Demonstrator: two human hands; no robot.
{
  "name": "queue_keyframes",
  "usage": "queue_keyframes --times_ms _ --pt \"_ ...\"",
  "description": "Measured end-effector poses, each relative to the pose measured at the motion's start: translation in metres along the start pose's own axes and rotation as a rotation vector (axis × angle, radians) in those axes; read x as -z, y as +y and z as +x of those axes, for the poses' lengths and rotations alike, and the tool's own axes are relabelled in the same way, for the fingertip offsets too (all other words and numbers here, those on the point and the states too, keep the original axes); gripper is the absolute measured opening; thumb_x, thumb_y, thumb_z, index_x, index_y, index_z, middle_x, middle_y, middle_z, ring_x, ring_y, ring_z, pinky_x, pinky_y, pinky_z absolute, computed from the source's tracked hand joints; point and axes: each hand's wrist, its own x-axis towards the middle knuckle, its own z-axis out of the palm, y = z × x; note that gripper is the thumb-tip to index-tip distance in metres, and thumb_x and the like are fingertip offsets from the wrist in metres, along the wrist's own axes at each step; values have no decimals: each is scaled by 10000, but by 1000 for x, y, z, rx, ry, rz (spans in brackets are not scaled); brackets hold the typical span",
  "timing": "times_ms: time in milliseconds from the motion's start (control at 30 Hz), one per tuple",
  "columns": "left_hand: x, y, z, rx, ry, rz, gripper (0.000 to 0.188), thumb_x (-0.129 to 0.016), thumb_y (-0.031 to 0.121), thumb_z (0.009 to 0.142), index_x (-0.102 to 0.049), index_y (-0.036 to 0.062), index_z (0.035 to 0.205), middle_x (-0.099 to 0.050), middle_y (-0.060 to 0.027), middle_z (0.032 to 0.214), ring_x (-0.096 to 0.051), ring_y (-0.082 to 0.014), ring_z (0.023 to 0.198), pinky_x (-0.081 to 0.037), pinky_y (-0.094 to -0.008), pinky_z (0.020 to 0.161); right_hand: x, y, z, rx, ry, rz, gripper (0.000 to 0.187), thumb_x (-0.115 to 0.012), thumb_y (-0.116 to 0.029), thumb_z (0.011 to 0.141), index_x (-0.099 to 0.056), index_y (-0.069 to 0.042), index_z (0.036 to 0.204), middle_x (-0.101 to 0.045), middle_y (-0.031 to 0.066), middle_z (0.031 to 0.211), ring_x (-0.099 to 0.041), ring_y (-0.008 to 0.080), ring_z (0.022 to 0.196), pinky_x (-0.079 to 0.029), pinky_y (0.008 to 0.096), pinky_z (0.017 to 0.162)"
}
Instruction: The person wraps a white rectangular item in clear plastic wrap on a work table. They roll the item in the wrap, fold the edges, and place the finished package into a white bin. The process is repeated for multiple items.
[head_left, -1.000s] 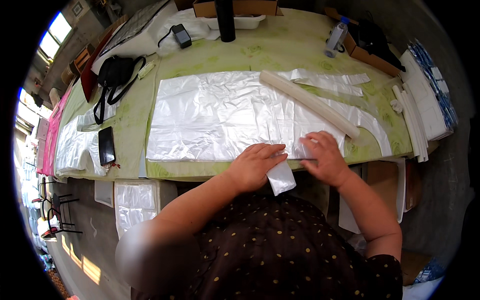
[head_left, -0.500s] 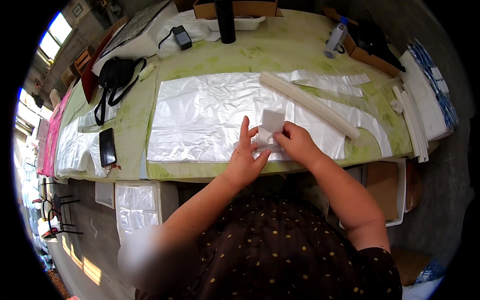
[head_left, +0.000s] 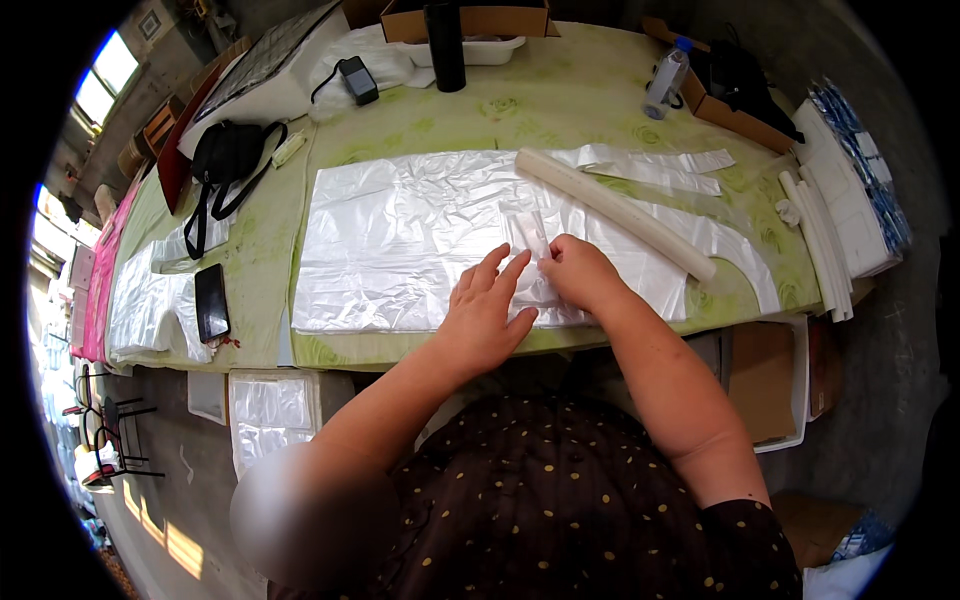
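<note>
A stack of clear plastic bags [head_left: 420, 235] lies flat on the green patterned table [head_left: 560, 110]. My left hand [head_left: 487, 315] rests flat with spread fingers on the near edge of the bags. My right hand [head_left: 578, 272] pinches a small folded strip of clear plastic [head_left: 530, 232] that lies on top of the stack. A long white roll [head_left: 615, 212] lies diagonally across the bags just beyond my right hand.
A black phone [head_left: 211, 302] and a black bag [head_left: 228, 155] lie at the left. A black bottle [head_left: 445, 45], a charger [head_left: 357, 80], cardboard boxes [head_left: 470, 18] and a water bottle [head_left: 665, 85] stand at the back. White stacked sheets [head_left: 845, 195] sit at the right.
The small plastic piece was lifted from the table's near edge and laid onto the stack. My left hand has flattened on the bags and my right hand holds the piece down.
</note>
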Motion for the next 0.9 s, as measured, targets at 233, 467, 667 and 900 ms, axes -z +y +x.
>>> queue_keyframes --times_ms 233,467,667,900 --pt "-19 -30 34 -241 -23 466 895 -577 641 927 -328 80 1578 -274 -147 1659 -181 -359 1555 -126 -606 1235 0 -11 -18 -9 92 -7 406 -637 -330 908 -587 -87 1229 -718 139 1068 -695 329 986 -537 443 852" --pt "-17 -23 12 -327 -109 494 914 -623 631 894 -349 76 1566 -291 -145 1652 -221 -334 1547 -142 -612 1230 -6 13 -78 106 46 247 416 -701 -141 865 -536 -29 1229 -685 84 830 -661 235 754 -521 369 729" --pt "-24 -19 -19 -367 -2 347 864 -855 279 711 -486 121 1476 -456 -89 1483 -386 -310 1446 -277 -571 1204 -2 29 -114 563 320 141 264 -690 -75 836 -624 -33 1088 -692 102 933 -642 320 918 -510 421 833" --pt "-24 -15 -20 -330 97 282 835 -872 284 688 -531 98 1428 -511 -91 1348 -435 -321 1376 -318 -526 1191 0 53 -65 836 231 -125 415 -669 -41 790 -675 -87 1203 -663 97 1263 -574 334 1177 -406 442 1061"
